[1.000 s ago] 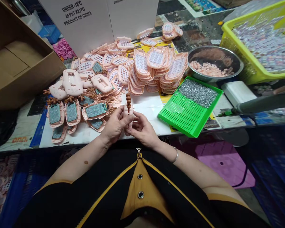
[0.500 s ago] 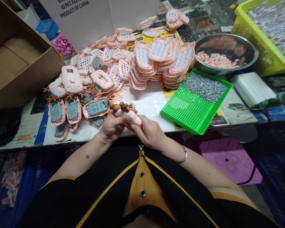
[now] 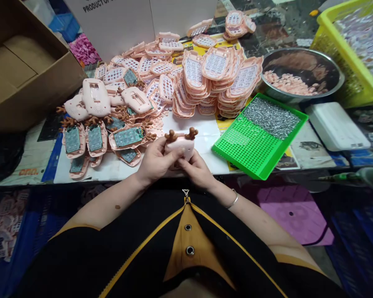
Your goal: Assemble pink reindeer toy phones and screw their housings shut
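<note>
A pink plastic toy casing (image 3: 182, 144) with two brown antlers is held in front of my body. My left hand (image 3: 156, 162) grips its left side, thumb lying across the face. My right hand (image 3: 199, 170) closes on its lower right edge. Left of the hands lie open pink casings with green circuit boards (image 3: 129, 137), some with antlers attached. Pink back shells (image 3: 96, 98) rest on top of that pile. Stacked pink shells with button holes (image 3: 194, 74) stand just beyond my hands. The underside of the held casing is hidden by my fingers.
A green perforated tray (image 3: 244, 147) of small metal screws sits at the right. Behind it are a steel bowl (image 3: 335, 78) of small pink parts and a yellow basket (image 3: 326, 31). A screwdriver-like tool (image 3: 345, 177) hangs at the right. An open cardboard box (image 3: 40, 99) stands left.
The held casing has been turned more upright, so its antlers and pink face show more clearly. Both hands have shifted slightly to the right. The tool at the right hangs lower in view.
</note>
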{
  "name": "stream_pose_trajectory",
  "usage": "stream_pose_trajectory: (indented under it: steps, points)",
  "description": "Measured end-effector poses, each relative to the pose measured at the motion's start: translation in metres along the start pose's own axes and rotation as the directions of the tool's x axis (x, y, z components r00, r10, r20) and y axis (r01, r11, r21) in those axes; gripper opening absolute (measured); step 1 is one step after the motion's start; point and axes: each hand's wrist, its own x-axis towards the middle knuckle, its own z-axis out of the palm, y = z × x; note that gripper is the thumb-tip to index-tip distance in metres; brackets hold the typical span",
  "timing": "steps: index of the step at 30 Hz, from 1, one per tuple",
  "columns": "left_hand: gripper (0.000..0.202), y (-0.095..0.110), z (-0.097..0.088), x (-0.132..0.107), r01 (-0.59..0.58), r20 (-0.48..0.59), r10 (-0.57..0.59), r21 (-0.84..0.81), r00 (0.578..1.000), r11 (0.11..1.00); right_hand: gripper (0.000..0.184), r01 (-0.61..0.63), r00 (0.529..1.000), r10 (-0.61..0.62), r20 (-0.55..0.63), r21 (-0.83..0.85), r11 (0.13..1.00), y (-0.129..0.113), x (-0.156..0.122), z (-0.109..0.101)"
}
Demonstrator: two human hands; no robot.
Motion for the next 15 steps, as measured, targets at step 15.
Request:
stream_pose_trajectory:
  steps: [15]
  points:
    - [0.058, -0.002, 0.005, -0.002, -0.309, 0.218, 0.219, 0.625, 0.951, 0.717, 0.066, -0.124, 0.991, 0.134, 0.004, 0.417, 0.901, -0.005, -0.003, 0.013]
